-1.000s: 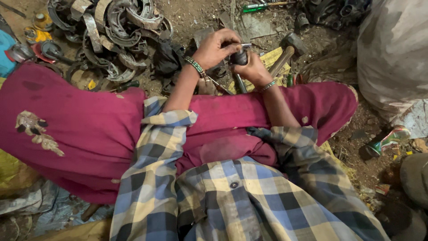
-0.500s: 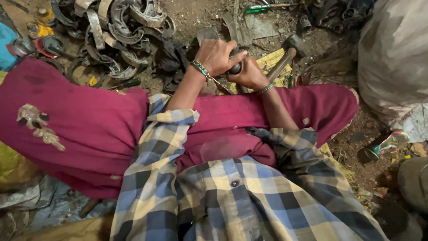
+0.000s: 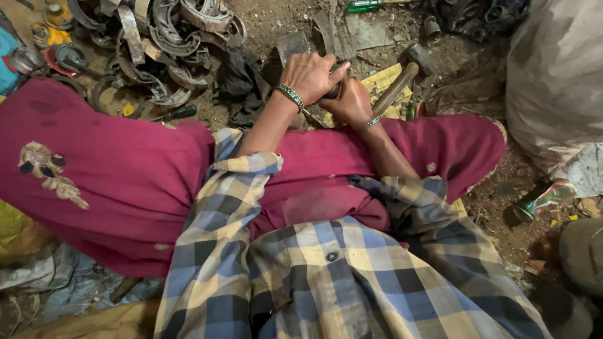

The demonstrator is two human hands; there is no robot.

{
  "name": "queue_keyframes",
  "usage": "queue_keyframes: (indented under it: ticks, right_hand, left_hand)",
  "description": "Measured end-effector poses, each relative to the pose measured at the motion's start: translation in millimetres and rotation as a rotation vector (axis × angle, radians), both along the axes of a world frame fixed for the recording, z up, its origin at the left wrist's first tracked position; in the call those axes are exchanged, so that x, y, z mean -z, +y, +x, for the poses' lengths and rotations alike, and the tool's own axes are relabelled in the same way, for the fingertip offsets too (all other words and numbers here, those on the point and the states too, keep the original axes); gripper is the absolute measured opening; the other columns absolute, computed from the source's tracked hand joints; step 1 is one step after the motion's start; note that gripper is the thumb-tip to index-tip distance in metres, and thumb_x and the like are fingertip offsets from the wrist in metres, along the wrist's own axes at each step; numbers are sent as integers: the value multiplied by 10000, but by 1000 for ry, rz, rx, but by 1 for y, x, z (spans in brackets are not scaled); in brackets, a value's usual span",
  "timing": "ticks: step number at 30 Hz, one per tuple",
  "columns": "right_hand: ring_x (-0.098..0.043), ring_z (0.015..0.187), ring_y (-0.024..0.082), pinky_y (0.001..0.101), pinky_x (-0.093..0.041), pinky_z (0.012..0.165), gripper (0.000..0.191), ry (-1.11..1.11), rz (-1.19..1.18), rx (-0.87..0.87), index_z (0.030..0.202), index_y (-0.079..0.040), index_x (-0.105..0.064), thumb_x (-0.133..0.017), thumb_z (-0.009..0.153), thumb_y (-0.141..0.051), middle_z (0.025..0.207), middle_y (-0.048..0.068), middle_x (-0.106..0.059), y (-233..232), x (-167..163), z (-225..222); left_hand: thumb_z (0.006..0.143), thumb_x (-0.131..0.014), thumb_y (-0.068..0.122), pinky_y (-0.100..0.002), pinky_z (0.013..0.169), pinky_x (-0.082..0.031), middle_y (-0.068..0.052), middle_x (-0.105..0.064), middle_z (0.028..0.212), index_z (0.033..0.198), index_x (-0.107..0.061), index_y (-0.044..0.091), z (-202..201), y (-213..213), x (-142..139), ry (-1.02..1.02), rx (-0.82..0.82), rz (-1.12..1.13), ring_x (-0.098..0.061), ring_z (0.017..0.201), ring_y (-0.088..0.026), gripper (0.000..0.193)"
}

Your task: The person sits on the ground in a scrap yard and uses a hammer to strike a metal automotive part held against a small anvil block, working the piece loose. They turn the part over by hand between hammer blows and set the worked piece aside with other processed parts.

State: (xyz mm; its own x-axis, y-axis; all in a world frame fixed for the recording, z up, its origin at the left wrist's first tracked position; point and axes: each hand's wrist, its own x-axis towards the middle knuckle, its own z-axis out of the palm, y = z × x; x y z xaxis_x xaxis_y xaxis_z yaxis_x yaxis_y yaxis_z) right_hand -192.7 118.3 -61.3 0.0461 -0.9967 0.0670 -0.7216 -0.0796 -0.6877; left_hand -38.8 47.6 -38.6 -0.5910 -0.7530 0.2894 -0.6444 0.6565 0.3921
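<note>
Both hands close on one small dark metal part (image 3: 333, 88): our left hand (image 3: 311, 75) wraps it from above, our right hand (image 3: 352, 103) clamps below. We judge a steady, braced hold best. Beyond the grip lies a hammer (image 3: 402, 78); left of it, scrap metal rings (image 3: 163, 44) heaped on the ground, no container visible.

Bare dirt floor (image 3: 282, 19), littered. Heap of curved scrap metal parts (image 3: 163, 44) at far left; grey sack (image 3: 559, 81) at right edge; dim light
</note>
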Motion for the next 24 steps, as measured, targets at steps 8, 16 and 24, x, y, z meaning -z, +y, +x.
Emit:
queue_keyframes:
  ticks: [8,16,24]
  right_hand:
    - [-716,793,426,520,-565,741,533,82,23,57,972,10,-697,-876,701,-413,844,250,-721,1,4,9]
    - [-741,792,389,493,-580,712,668,-3,185,-24,1077,1,-671,-908,658,-462,876,235,-735,-2,-11,5]
    - [-705,811,432,526,-550,708,573,110,-201,-1,1138,-6,-635,-916,743,-313,884,234,-726,9,-8,13]
  left_hand:
    - [1028,-471,597,-520,614,-555,-216,-679,674,787,-736,63,3,-2,3,-22,-28,85,-684,645,-403,642]
    - [1025,-468,612,-539,642,-543,-225,-667,658,746,-726,40,9,-9,6,-96,-14,177,-676,665,-427,687]
    - [1003,-479,616,-547,665,-544,-240,-691,731,725,-739,45,-2,-5,7,-32,-156,157,-687,702,-436,687]
